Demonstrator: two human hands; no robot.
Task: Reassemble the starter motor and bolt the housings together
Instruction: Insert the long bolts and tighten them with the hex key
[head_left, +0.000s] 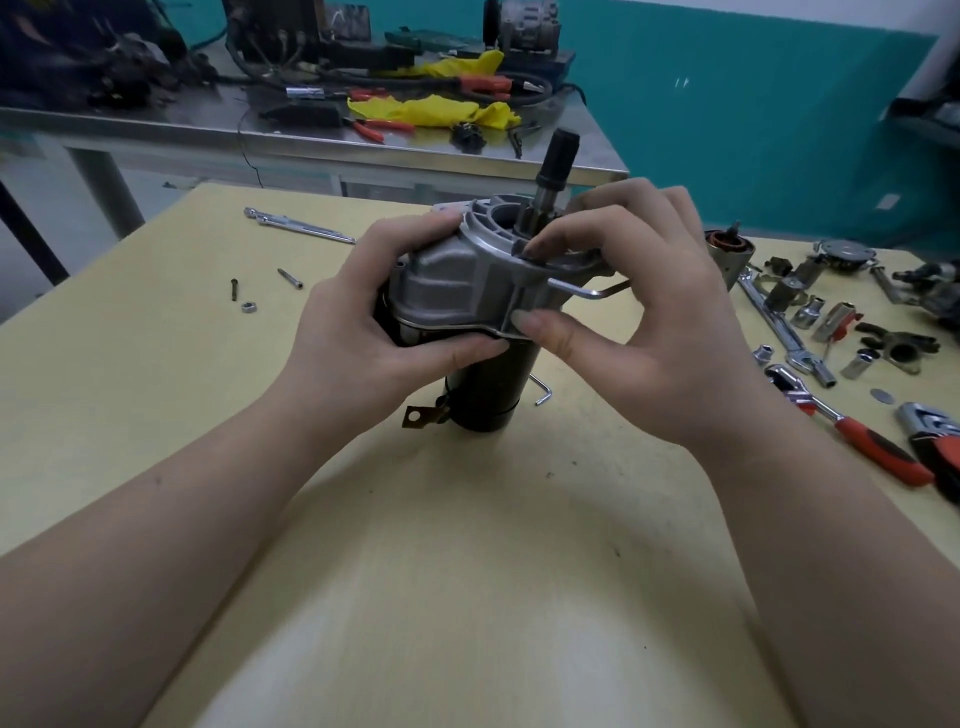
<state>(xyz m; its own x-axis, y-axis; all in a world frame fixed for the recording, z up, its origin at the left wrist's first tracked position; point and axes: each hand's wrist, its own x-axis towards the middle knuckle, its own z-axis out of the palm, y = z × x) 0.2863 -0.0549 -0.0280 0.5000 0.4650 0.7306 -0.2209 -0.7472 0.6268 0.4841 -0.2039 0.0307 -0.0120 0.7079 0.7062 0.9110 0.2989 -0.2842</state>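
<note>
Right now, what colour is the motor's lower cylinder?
Black, seen clearly in the head view.

A pale yellow counter (156, 364) fills the foreground. Behind it stands a steel bench (156, 122) on grey legs, cluttered with gear. The wall (753, 104) beyond is teal below and white above, under soft even light

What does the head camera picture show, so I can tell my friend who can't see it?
Two hands hold a starter motor standing upright on a yellow table. The left hand grips its silver housing, while the right hand pinches the housing's flange. Sockets and ratchets lie at the right.
</note>
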